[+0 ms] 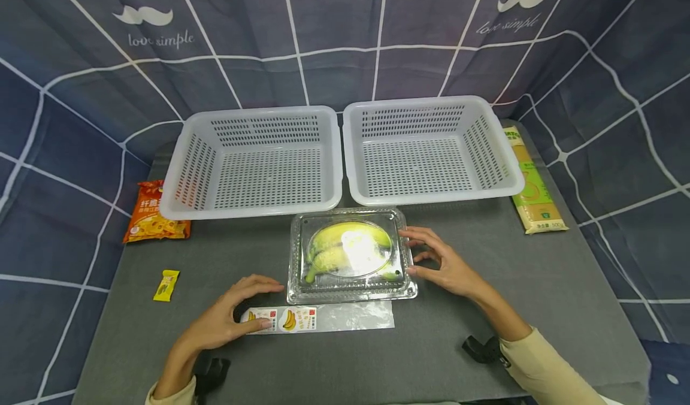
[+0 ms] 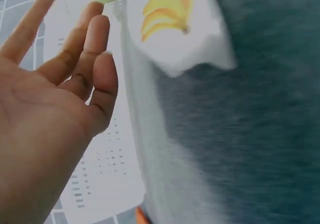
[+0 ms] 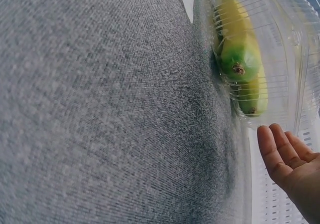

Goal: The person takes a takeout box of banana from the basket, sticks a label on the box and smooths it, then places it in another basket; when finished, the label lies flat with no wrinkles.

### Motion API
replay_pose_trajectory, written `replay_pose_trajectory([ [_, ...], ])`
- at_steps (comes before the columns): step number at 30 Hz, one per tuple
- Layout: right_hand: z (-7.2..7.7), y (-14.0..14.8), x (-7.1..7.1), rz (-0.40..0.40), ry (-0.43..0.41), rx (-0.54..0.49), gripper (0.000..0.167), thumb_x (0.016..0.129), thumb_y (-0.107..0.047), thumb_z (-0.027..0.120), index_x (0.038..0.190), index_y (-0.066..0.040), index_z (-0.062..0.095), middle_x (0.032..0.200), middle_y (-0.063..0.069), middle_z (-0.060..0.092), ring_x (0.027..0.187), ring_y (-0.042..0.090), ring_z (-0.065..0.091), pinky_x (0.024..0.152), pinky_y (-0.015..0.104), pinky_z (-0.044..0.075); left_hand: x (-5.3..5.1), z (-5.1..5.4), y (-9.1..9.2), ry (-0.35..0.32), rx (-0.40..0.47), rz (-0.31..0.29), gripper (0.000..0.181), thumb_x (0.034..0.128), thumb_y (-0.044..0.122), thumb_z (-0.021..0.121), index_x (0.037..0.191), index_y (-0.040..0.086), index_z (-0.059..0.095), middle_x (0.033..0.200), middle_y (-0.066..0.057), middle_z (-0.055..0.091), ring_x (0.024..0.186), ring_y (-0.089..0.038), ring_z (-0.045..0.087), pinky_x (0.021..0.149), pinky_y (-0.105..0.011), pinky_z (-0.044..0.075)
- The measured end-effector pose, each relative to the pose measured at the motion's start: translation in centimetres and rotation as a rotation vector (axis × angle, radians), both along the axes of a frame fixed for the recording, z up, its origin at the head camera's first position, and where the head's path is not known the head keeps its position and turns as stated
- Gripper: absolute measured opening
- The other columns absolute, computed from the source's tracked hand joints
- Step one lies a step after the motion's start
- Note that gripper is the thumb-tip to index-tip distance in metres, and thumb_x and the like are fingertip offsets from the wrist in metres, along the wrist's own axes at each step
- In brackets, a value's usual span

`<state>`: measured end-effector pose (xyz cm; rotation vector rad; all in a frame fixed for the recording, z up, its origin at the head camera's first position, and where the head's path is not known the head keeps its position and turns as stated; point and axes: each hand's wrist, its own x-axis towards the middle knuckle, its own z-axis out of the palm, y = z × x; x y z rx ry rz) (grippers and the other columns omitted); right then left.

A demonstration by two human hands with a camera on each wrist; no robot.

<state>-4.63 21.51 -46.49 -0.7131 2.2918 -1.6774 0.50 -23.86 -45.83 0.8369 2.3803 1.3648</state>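
A clear plastic clamshell box with its lid down holds green-yellow bananas; the right wrist view shows the banana ends through its ribbed wall. My right hand is at the box's right side, fingers spread and loosely bent, tips at or very near the edge. A strip of banana stickers on clear backing lies just in front of the box. Over the strip's left end hovers my left hand, thumb above a label and fingers extended towards the box. In the left wrist view its fingers are relaxed, gripping nothing.
Two white perforated baskets stand side by side behind the box. An orange snack bag and a small yellow packet lie left. A yellow-green 500 g bag lies right. Grid-patterned cloth surrounds the grey table.
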Motion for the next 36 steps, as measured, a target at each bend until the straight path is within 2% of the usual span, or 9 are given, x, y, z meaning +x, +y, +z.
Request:
replay_pose_trajectory([
  [3, 0.0, 0.0, 0.0, -0.001, -0.001, 0.003, 0.067, 0.085, 0.003, 0.072, 0.145, -0.004, 0.044, 0.148, 0.016, 0.037, 0.12, 0.011, 0.048, 0.088, 0.034, 0.052, -0.6, 0.4, -0.1, -0.047, 0.058, -0.008, 0.06, 0.0836, 0.009, 0.077, 0.139, 0.009, 0.053, 0.138, -0.01, 0.052, 0.116, -0.022, 0.057, 0.093, -0.034, 0.047],
  [6, 0.0, 0.0, 0.0, 0.001, 0.004, 0.005, 0.067, 0.085, 0.003, 0.072, 0.145, -0.004, 0.043, 0.147, 0.016, 0.039, 0.12, 0.012, 0.048, 0.088, 0.034, 0.052, -1.3, 0.5, 0.3, -0.13, 0.094, -0.025, 0.067, 0.0855, 0.01, 0.075, 0.145, 0.01, 0.045, 0.142, -0.013, 0.047, 0.11, -0.026, 0.061, 0.088, -0.035, 0.052],
  [9, 0.0, 0.0, 0.0, 0.003, 0.007, 0.002, 0.068, 0.085, 0.003, 0.072, 0.146, -0.004, 0.042, 0.145, 0.016, 0.041, 0.12, 0.011, 0.048, 0.088, 0.035, 0.053, -1.9, 0.4, 1.0, -0.164, 0.12, -0.046, 0.075, 0.0851, 0.01, 0.076, 0.15, 0.011, 0.038, 0.146, -0.016, 0.042, 0.11, -0.026, 0.063, 0.085, -0.037, 0.054],
  [14, 0.0, 0.0, 0.1, 0.007, 0.012, -0.012, 0.068, 0.085, 0.004, 0.072, 0.145, -0.003, 0.042, 0.143, 0.017, 0.042, 0.119, 0.011, 0.049, 0.087, 0.034, 0.053, -2.8, 0.1, 2.0, -0.147, 0.127, -0.056, 0.082, 0.084, 0.01, 0.077, 0.153, 0.012, 0.033, 0.155, -0.017, 0.03, 0.115, -0.024, 0.062, 0.082, -0.037, 0.055],
  [19, 0.1, -0.1, 0.0, 0.012, 0.02, -0.02, 0.068, 0.084, 0.005, 0.072, 0.145, -0.001, 0.042, 0.142, 0.017, 0.042, 0.118, 0.012, 0.049, 0.087, 0.033, 0.053, -3.2, 0.6, 3.2, -0.154, 0.074, -0.027, 0.079, 0.0838, 0.018, 0.079, 0.152, 0.02, 0.037, 0.159, -0.018, 0.022, 0.117, -0.034, 0.059, 0.082, -0.037, 0.056],
  [23, 0.2, -0.2, 0.0, 0.018, 0.028, -0.022, 0.068, 0.084, 0.005, 0.071, 0.145, -0.001, 0.041, 0.143, 0.017, 0.042, 0.119, 0.012, 0.049, 0.087, 0.033, 0.053, -3.4, 0.8, 3.9, -0.168, 0.028, -0.019, 0.074, 0.0828, 0.025, 0.08, 0.147, 0.026, 0.044, 0.158, -0.018, 0.023, 0.111, -0.03, 0.059, 0.081, -0.036, 0.056],
  [28, -0.1, -0.1, 0.0, 0.016, 0.026, -0.016, 0.068, 0.085, 0.005, 0.071, 0.145, -0.002, 0.042, 0.143, 0.016, 0.042, 0.119, 0.011, 0.049, 0.087, 0.032, 0.053, -3.5, 0.4, 4.2, -0.152, 0.026, -0.023, 0.071, 0.0813, 0.025, 0.081, 0.144, 0.024, 0.048, 0.155, -0.02, 0.027, 0.1, -0.021, 0.058, 0.078, -0.037, 0.056],
  [36, -0.2, 0.0, -0.1, 0.013, 0.017, -0.016, 0.068, 0.084, 0.005, 0.072, 0.145, -0.003, 0.042, 0.142, 0.015, 0.043, 0.119, 0.012, 0.05, 0.087, 0.033, 0.053, -3.6, 0.0, 4.1, -0.143, 0.03, -0.018, 0.067, 0.0829, 0.024, 0.079, 0.143, 0.024, 0.05, 0.154, -0.019, 0.028, 0.106, -0.027, 0.057, 0.077, -0.036, 0.056],
])
